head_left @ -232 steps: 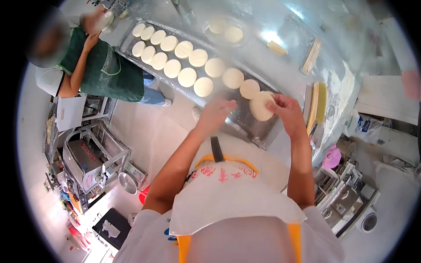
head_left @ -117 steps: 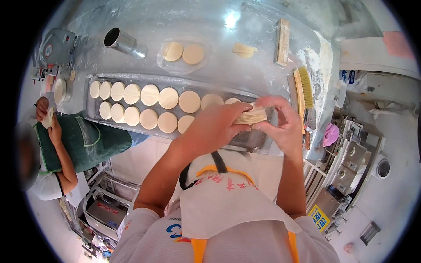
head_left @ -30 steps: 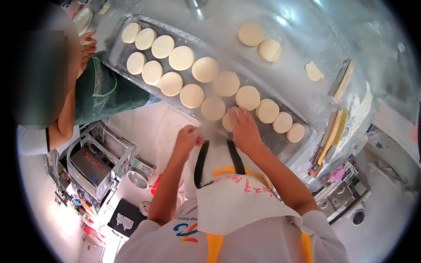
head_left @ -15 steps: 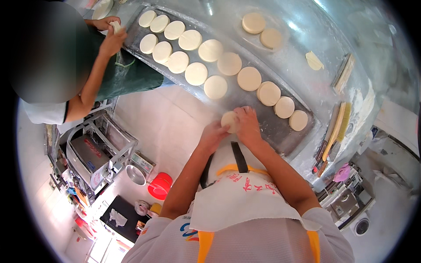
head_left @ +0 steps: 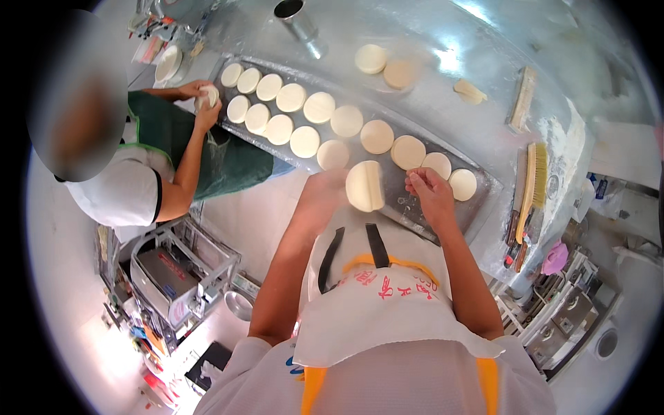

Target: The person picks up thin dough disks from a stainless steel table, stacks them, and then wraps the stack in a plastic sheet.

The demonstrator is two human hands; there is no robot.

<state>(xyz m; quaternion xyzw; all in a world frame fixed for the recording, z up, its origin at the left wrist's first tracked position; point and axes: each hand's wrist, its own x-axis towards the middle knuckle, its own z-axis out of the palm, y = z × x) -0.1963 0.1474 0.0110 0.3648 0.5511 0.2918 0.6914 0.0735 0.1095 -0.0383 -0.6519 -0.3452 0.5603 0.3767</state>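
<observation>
Over the near side of the metal tray (head_left: 474, 211), a dough stack (head_left: 362, 187) is held tilted — gripped by the left hand (head_left: 324, 197); the right hand (head_left: 430, 192) is apart from it, fingers curled inward — whether pinching anything, I cannot tell; dough rounds (head_left: 377, 137) lie in two rows beyond.

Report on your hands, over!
Left hand holding thick round cream dough piece. Right hand curled over rectangular grey metal tray. Round cream dough discs nearby.
</observation>
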